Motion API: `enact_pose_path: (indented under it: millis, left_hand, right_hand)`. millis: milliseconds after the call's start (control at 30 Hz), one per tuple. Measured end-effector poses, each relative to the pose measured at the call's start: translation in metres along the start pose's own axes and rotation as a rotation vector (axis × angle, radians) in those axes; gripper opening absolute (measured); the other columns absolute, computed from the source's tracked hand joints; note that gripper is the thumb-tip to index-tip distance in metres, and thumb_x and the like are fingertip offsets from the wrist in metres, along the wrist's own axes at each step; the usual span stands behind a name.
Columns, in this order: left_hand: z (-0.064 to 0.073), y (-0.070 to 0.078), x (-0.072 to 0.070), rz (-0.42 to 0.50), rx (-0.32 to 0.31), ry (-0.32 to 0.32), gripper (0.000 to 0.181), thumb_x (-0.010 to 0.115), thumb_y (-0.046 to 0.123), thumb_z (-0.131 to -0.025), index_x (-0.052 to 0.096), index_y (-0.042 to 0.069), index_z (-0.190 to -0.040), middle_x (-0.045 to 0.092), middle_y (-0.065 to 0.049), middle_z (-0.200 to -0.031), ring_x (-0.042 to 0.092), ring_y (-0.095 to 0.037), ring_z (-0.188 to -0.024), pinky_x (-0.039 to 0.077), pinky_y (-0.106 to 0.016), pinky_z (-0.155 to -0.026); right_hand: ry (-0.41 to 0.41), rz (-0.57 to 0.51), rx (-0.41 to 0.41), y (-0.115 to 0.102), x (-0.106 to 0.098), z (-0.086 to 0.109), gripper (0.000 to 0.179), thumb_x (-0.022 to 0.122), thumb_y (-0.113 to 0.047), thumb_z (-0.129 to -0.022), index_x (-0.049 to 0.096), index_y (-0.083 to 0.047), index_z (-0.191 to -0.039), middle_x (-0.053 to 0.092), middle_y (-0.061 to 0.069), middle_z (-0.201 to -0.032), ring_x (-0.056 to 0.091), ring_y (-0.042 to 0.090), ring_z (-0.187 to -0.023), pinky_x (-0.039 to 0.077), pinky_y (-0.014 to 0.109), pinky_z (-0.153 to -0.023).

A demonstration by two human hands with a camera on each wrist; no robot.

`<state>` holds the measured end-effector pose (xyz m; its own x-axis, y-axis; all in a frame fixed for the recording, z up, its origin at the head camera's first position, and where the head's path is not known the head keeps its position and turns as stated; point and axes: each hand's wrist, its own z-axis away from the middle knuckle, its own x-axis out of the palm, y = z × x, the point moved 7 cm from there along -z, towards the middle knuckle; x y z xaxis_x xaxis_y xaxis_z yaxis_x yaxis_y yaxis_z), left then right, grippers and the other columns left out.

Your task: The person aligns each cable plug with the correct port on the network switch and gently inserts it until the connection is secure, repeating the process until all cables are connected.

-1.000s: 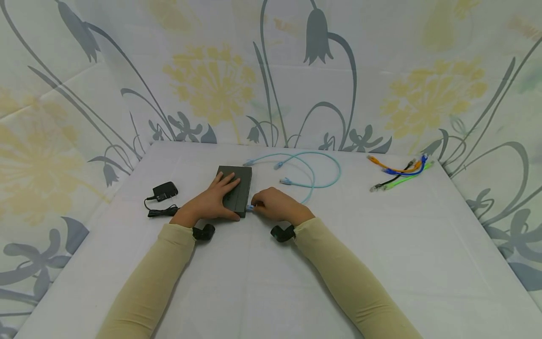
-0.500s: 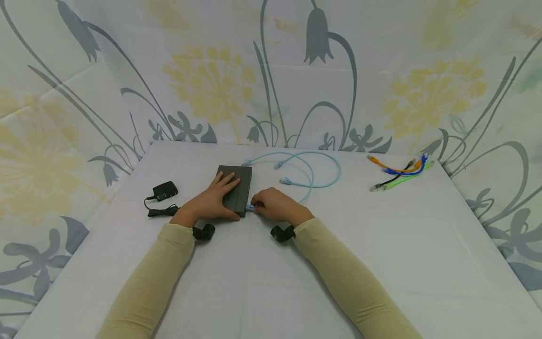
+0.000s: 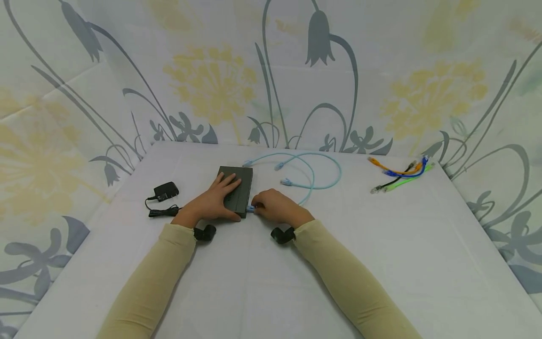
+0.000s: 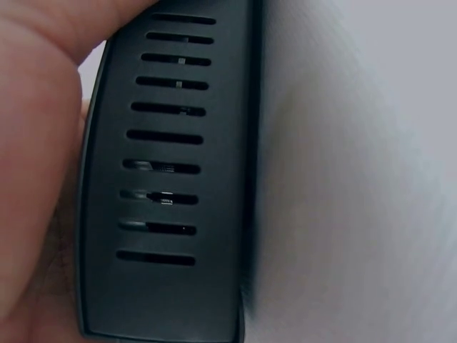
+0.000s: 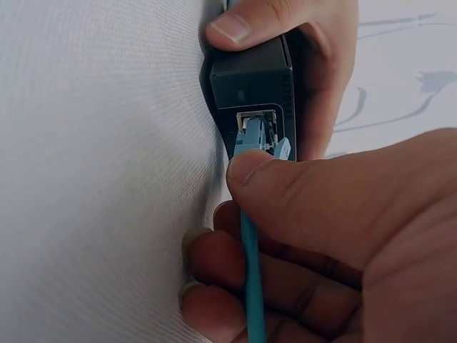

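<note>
A dark grey network switch lies on the white table, its port side facing right. My left hand rests on it with the fingers spread over the top and the thumb along the near end. In the left wrist view the slotted end of the switch fills the middle, beside the palm. My right hand pinches the light blue plug of an Ethernet cable between thumb and fingers. The plug's front is at the mouth of a port. The cable trails past the curled fingers.
A second light blue Ethernet cable loops behind my right hand. Left of the switch lies a black power adapter with its bundled cord. Short orange, blue, black and green cables lie piled at the right back, near the patterned backdrop.
</note>
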<state>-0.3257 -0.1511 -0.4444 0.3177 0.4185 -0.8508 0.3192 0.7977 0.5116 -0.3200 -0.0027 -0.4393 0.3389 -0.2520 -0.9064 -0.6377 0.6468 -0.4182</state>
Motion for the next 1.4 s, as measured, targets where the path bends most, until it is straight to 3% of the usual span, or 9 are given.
enact_pose_path:
  millis: [667, 1400]
  left_hand:
    - [-0.0009, 0.0002, 0.0031, -0.049, 0.019, 0.013, 0.113, 0.084, 0.05, -0.07, 0.02, 0.017, -0.157, 0.005, -0.009, -0.165, -0.012, -0.039, -0.15, 0.018, -0.062, -0.116]
    - [-0.0014, 0.0014, 0.0002, -0.029, 0.021, 0.013, 0.112, 0.084, 0.047, -0.07, 0.02, 0.016, -0.157, 0.005, -0.01, -0.165, -0.012, -0.039, -0.15, 0.018, -0.064, -0.115]
  right_hand:
    - [0.021, 0.054, -0.025, -0.0023, 0.0025, 0.0011, 0.023, 0.059, -0.016, -0.097, 0.069, -0.008, -0.117, 0.069, 0.005, -0.113, 0.065, 0.017, -0.103, 0.051, 0.032, -0.091]
    - [0.038, 0.044, -0.033, -0.0057, -0.0007, 0.001, 0.023, 0.059, -0.014, -0.097, 0.069, -0.007, -0.116, 0.069, 0.006, -0.114, 0.064, 0.019, -0.105, 0.051, 0.033, -0.093]
